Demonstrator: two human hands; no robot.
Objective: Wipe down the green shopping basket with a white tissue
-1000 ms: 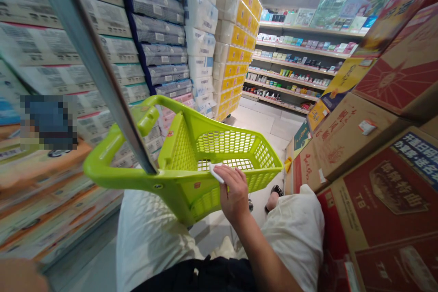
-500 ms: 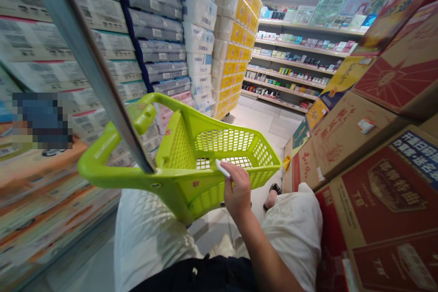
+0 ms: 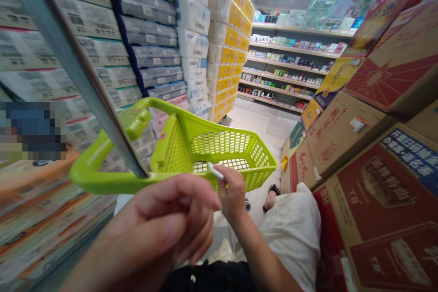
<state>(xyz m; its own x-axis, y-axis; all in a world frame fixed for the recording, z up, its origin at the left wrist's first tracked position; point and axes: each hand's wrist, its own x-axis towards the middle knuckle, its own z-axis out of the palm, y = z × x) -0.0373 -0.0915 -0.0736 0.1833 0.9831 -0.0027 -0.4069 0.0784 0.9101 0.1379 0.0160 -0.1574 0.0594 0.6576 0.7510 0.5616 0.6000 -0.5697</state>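
A lime-green plastic shopping cart (image 3: 102, 182) stands across the front of me, its perforated basket reaching to the right. My right hand (image 3: 233, 191) is at the basket's near rim, closed on a small flat white piece (image 3: 215, 171) that looks like a folded cloth or tissue. Close to the camera, my left hand (image 3: 171, 219) covers part of the cart's near side. Its fingers are loosely curled with the thumb against them, and I see nothing in it. A metal pole (image 3: 82, 77) slants up from the cart's side near the handle.
Stacked packs of paper goods (image 3: 147, 32) and yellow-and-white bundles (image 3: 227, 50) form a wall behind the cart. Cardboard cartons (image 3: 379, 191) are piled close on my right. Shelves of small boxes and bottles (image 3: 284, 59) stand beyond the tiled floor (image 3: 253, 114).
My left hand has come into view from the lower left, rising toward the right hand. My right hand stays at the cart rim with the white piece. The view has shifted slightly.
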